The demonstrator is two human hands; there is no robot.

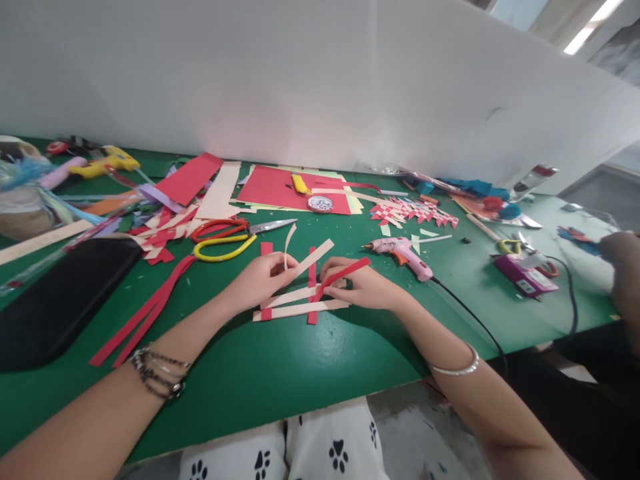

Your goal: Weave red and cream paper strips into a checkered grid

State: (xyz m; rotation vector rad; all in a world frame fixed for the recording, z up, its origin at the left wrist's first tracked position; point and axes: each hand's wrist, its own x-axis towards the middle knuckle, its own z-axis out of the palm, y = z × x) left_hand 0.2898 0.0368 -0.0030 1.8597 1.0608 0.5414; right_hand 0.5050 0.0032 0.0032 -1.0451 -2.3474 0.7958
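My left hand [254, 280] is closed, pinching a cream paper strip [316, 257] whose upper end slants to the right. A thin pale piece of the paper curls up above those fingers. My right hand [373, 288] is closed on a red paper strip [354, 268] that points up and to the right. Between and under both hands lie crossed strips: two upright red strips [313, 317] and cream strips [295, 311] laid across them, over one red and under the other. My fingers partly hide the upper crossings.
Scissors [250, 235] and loose red strips [143, 320] lie left, by a black case [65, 300]. A pink glue gun [407, 255] rests right. Behind are red sheets [265, 187], a cutter [300, 184] and woven pieces [415, 212]. Another person's hand [625, 257] is far right.
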